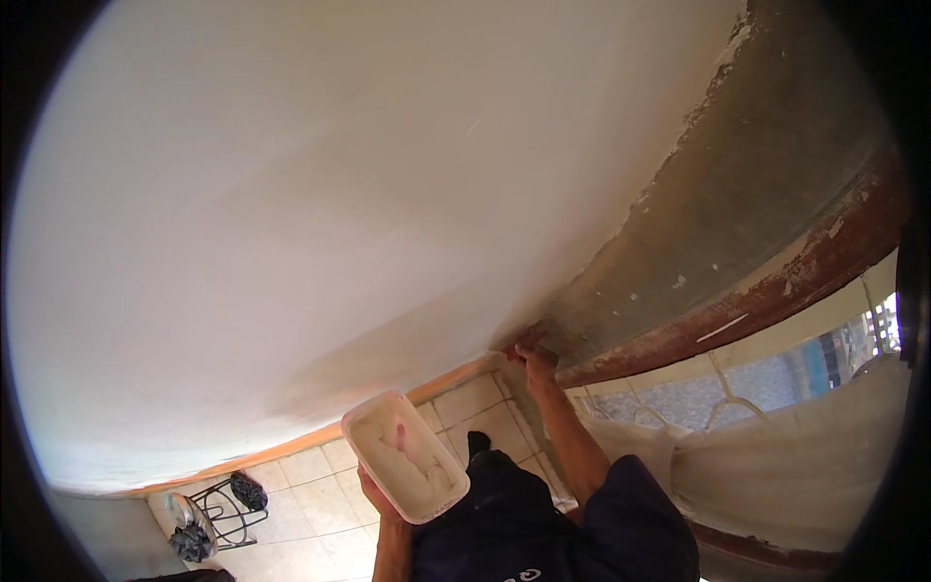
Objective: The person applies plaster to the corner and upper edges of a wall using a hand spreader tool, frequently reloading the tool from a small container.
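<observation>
My left hand [374, 495] grips the side of a white rectangular plastic tub [380, 419]. Whitish paste [433, 475] coats its inside, with a small pink smear in the middle. Out ahead, my right arm stretches to the low part of the wall, where the white wall [320, 213] meets a bare grey strip [718, 213]. There my right hand [538, 361] is closed round something small and reddish against the surface. What kind of thing it is cannot be made out.
A dark red, chipped band [776, 281] borders the grey strip. Beside it, a window with white bars [729, 393] and a pale curtain [795, 475] lies to the right. On the tiled floor [315, 500], a black metal rack [228, 519] with black plastic bags [192, 541] stands at lower left.
</observation>
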Available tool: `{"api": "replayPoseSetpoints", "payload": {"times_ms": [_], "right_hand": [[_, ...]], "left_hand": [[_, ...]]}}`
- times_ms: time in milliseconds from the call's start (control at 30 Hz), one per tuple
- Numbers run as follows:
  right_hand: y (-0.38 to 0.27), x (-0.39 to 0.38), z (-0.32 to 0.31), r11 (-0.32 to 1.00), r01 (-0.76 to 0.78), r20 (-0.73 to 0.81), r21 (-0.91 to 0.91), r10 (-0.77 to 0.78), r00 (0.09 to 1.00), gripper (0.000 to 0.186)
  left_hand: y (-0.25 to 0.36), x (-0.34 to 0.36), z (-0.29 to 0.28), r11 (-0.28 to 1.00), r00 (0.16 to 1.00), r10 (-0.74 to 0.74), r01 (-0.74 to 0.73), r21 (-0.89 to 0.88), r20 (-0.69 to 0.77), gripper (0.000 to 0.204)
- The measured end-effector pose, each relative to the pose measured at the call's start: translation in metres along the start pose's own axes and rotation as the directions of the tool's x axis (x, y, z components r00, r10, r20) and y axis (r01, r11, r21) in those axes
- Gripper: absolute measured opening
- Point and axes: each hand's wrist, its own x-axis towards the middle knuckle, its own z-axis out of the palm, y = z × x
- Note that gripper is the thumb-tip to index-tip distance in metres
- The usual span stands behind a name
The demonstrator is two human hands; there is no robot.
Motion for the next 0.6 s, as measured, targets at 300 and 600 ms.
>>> {"api": "replayPoseSetpoints", "payload": {"times_ms": [300, 600], "right_hand": [[-0.056, -0.039, 0.015, 0.988, 0.149, 0.016, 0.04, -0.149, 0.989, 0.026], [-0.147, -0.136, 0.061, 0.935, 0.353, 0.047, 0.038, -0.355, 0.934, 0.015]], "left_hand": [[-0.004, -0.002, -0.01, 0.997, 0.985, -0.049, 0.04, 0.06, 0.164, 0.042], [0.0, -0.012, 0.005, 0.995, 0.983, -0.095, 0.096, 0.003, 0.157, 0.047]]}}
